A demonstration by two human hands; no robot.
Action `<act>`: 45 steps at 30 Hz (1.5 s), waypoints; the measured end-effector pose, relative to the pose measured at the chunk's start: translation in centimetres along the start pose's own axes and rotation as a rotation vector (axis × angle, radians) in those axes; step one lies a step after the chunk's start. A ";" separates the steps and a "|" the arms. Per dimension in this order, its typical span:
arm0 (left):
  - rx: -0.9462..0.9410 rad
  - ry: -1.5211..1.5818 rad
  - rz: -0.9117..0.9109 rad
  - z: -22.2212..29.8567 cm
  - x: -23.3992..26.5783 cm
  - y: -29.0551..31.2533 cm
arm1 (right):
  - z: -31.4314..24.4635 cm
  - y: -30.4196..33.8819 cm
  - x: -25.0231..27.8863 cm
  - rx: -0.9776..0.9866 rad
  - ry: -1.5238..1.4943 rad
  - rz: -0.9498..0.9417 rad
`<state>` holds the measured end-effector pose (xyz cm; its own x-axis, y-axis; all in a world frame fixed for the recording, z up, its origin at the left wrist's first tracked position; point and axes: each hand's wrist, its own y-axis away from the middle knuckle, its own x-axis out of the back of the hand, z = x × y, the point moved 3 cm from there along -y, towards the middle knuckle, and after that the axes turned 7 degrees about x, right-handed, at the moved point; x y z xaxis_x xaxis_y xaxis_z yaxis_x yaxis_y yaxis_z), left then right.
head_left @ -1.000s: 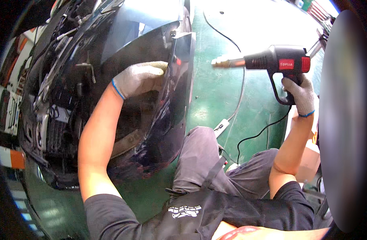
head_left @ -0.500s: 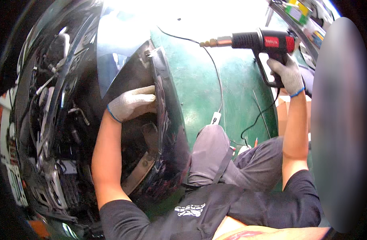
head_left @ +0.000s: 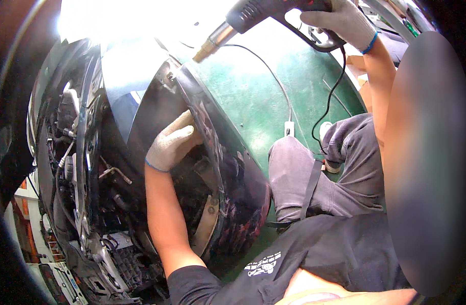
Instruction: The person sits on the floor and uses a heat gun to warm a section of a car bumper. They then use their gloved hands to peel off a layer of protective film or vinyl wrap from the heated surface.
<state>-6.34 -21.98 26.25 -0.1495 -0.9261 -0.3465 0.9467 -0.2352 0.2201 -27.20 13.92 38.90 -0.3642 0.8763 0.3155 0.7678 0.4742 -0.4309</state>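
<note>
Sweeping the heat gun evenly along the panel edge helps — right hand closed round it, left hand's grip unclear.

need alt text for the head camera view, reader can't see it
A person's gloved right hand holds a black heat gun, its nozzle angled toward the far end of a dark car bumper, while the gloved left hand is at the bumper's inner edge. A green floor with a white power strip lies alongside.
</note>
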 end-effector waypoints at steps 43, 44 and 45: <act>0.015 -0.015 0.238 -2.2 1.0 -0.3 | 2.2 -0.2 1.1 -0.053 0.084 -0.083; 0.011 -0.022 0.234 -2.1 1.1 -0.2 | 2.4 -0.4 0.8 0.001 0.053 -0.073; 0.008 -0.029 0.231 -2.1 1.3 0.0 | 2.1 -0.6 0.5 0.054 0.020 -0.064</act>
<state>-5.92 -22.55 23.85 0.0627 -0.9637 -0.2595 0.9545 -0.0180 0.2976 -28.96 14.22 37.54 -0.4006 0.8424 0.3605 0.7138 0.5335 -0.4537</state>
